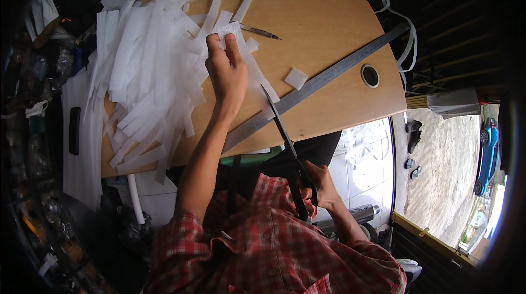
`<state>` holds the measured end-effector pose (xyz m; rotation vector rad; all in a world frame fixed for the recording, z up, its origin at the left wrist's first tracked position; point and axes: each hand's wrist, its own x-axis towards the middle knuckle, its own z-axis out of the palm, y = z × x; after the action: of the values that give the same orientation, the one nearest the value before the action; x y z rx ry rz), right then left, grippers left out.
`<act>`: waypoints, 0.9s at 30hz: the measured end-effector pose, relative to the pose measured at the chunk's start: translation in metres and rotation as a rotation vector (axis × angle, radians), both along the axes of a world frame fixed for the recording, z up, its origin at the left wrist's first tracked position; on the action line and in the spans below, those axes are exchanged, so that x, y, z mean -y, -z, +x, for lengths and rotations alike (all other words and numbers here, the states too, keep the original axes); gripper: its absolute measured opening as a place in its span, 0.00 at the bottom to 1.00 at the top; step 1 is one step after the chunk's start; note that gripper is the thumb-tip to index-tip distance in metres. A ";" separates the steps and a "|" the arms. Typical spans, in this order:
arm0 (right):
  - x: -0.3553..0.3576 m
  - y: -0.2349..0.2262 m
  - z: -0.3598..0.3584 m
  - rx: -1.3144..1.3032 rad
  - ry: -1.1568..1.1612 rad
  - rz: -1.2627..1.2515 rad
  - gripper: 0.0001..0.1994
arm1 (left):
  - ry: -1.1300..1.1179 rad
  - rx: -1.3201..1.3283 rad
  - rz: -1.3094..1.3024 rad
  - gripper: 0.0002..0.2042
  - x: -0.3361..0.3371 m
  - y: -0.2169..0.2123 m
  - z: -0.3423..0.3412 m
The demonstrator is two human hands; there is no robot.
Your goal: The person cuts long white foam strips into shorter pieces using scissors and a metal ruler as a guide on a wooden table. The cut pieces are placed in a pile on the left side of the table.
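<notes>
My left hand (227, 69) pinches a small white foam piece (230, 28) between thumb and fingers over the table. From below it a longer white foam strip (256, 75) runs toward the near right; whether the two are joined I cannot tell. My right hand (322, 185) grips the black handles of a large pair of scissors (285, 138), close to my chest. The blades point away from me, and their tip touches or overlaps the strip's lower end. Left of my left hand lies a big heap of cut white foam strips (148, 58).
A long metal ruler (329, 72) lies diagonally across the wooden table (323, 15). Beside it are a small foam square (296, 78) and a round cable hole (370, 75). A pen (260, 31) lies beyond my left hand. A black phone-like bar (74, 130) rests on foam sheeting at left.
</notes>
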<state>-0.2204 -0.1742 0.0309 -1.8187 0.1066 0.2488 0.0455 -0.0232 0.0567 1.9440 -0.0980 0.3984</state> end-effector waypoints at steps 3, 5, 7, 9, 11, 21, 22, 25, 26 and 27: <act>0.000 -0.002 0.003 -0.020 0.003 0.026 0.46 | 0.023 -0.011 -0.019 0.11 0.002 -0.002 -0.001; -0.001 -0.006 0.006 -0.036 -0.010 0.031 0.47 | 0.009 -0.015 -0.020 0.10 -0.001 0.001 0.004; 0.000 -0.011 0.008 -0.057 -0.023 0.029 0.47 | 0.011 -0.006 -0.035 0.10 -0.002 0.004 0.009; 0.000 -0.010 0.008 -0.054 -0.025 0.042 0.47 | 0.019 0.015 -0.060 0.09 -0.003 0.004 0.011; 0.000 -0.008 0.008 -0.037 -0.028 0.036 0.47 | 0.035 -0.003 -0.031 0.09 0.000 0.004 0.007; -0.004 -0.014 0.019 -0.044 0.030 0.003 0.49 | 0.111 -0.097 -0.058 0.08 0.016 -0.001 -0.016; -0.005 -0.015 0.020 -0.041 0.036 0.010 0.48 | 0.105 -0.063 -0.079 0.09 0.016 0.004 -0.014; -0.005 -0.009 0.017 -0.013 0.062 0.046 0.46 | 0.100 -0.039 -0.100 0.10 0.015 0.006 -0.013; -0.005 -0.008 0.017 0.001 0.063 0.026 0.46 | 0.101 -0.043 -0.100 0.11 0.016 0.005 -0.014; -0.006 -0.007 0.016 0.014 0.060 0.007 0.46 | 0.102 -0.034 -0.104 0.11 0.016 0.005 -0.014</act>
<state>-0.2040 -0.1686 0.0380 -1.8067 0.1501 0.1935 0.0319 -0.0388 0.0516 1.8338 -0.1511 0.2966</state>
